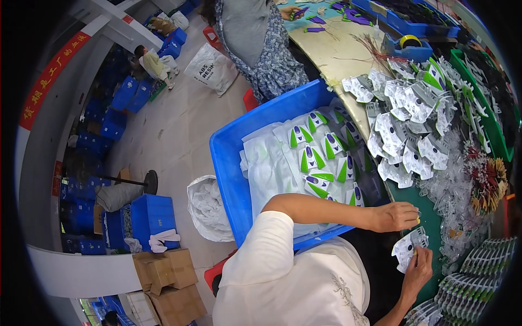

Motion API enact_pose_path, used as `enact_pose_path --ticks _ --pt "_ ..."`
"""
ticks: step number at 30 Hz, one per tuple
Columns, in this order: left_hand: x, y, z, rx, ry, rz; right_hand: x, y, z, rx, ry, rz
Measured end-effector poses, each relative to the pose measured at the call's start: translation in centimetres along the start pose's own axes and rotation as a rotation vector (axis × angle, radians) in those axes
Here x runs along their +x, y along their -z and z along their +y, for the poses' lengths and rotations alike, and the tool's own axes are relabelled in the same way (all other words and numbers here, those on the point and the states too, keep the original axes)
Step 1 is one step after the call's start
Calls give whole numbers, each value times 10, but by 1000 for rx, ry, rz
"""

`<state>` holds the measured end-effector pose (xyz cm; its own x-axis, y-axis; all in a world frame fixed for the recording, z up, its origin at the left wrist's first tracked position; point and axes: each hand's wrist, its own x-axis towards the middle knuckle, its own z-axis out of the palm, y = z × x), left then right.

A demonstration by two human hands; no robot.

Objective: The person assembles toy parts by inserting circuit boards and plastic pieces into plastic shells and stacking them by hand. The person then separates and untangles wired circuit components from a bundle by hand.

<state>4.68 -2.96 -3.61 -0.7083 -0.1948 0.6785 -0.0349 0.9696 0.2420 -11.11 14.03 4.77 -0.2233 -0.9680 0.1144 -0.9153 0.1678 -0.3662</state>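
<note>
My right hand (417, 267) grips a white-and-grey plastic shell (409, 249) by its edge, with the shell tilted over the green work surface (430, 214). Just beyond the shell is my left hand (396, 217), its fingers pinched together. What they hold, if anything, is too small to make out. Something yellow shows at the fingertips of both hands. Loose shells of the same kind lie in a heap (408, 127) farther along the bench. My left forearm passes over the edge of a blue crate (227, 174) holding white, green and purple pieces (311, 158) on white sheets.
Clear plastic parts (443, 201) and red-tipped wires (484, 185) lie beyond my hands. Stacked green-and-grey pieces (470, 293) stand at the lower right. A green tray (508, 144) edges the bench. Another person (261, 49) works at the far end; a white sack (209, 209) sits beside the crate.
</note>
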Motion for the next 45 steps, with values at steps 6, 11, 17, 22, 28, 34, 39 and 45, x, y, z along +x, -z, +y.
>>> enact_pose_path --ticks 6,11,17,22,28,34,39,45 --pt "-2 16 0 -151 161 -114 -7 2 1 1 1 19" --pt "20 18 3 -80 194 -83 -15 1 9 -40 22 82" --pt "25 40 15 -450 233 -133 9 1 0 55 77 53" --pt "43 27 20 -440 39 -207 1 8 3 46 27 45" --pt "53 22 23 -367 -95 -302 -7 -2 10 88 85 147" --pt "55 23 27 -287 -61 -383 -4 -2 7 235 -130 123" --pt "40 11 29 -395 65 -202 -9 9 6 236 -191 106" --pt "41 4 31 -585 159 -145 -20 14 2 305 -168 129"
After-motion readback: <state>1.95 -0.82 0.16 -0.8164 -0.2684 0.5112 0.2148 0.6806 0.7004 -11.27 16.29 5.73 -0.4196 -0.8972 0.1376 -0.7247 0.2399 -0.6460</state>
